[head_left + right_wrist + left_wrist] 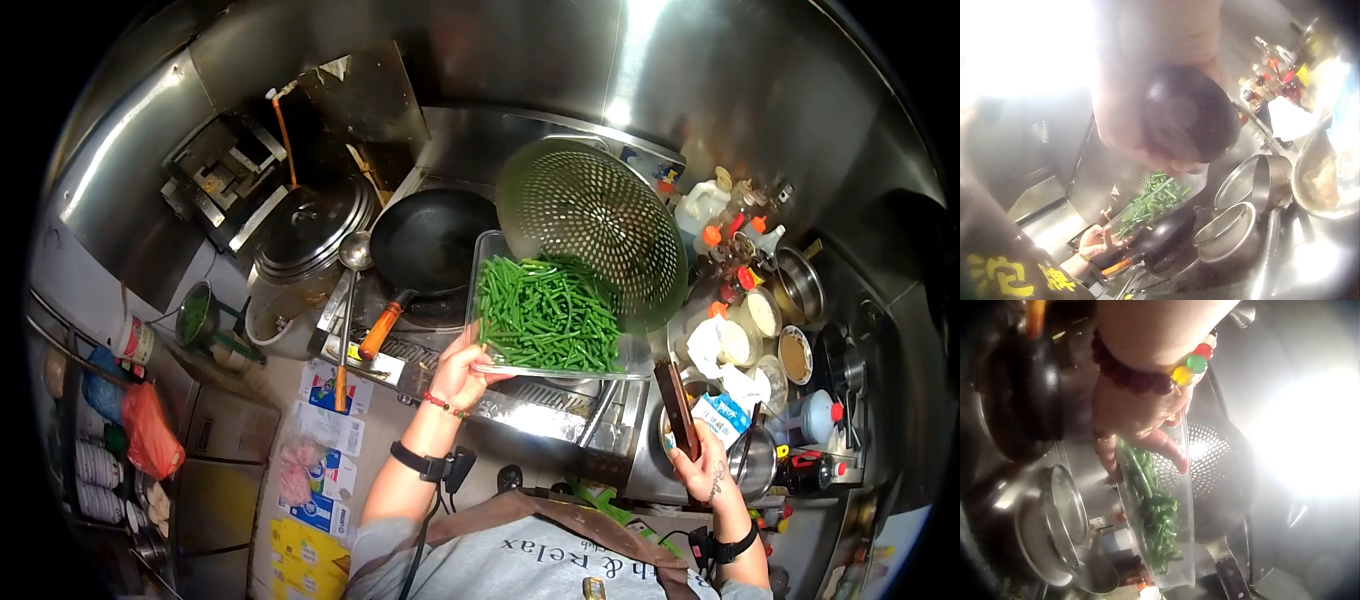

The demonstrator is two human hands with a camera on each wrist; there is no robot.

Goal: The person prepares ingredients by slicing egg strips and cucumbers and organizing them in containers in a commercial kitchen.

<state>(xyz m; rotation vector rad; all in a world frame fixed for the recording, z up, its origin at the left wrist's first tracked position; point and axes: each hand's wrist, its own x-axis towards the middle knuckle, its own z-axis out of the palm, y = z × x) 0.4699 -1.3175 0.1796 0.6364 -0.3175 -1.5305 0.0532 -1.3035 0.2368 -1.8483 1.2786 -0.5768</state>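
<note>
My left hand (462, 368) grips the near left corner of a clear plastic container (640, 362). Cut green beans (550, 318) fill it; they look like short, bright green pieces. In the left wrist view, the thumb and fingers pinch the container wall (1186, 506), which stands steeply there. My right hand (706, 466) is wrapped around the dark handle (677, 410) of a large perforated strainer (575, 195). Its round bowl tilts up behind the container and overlaps the container's far right side. The handle's rounded end (1191, 115) fills the middle of the right wrist view.
A black wok (430, 235) with a wooden handle sits on the stove to the left, a ladle (352, 255) beside it. A lidded pot (310, 225) stands further left. Bottles (705, 205), seasoning bowls (797, 355) and a metal pot (755, 465) crowd the right counter.
</note>
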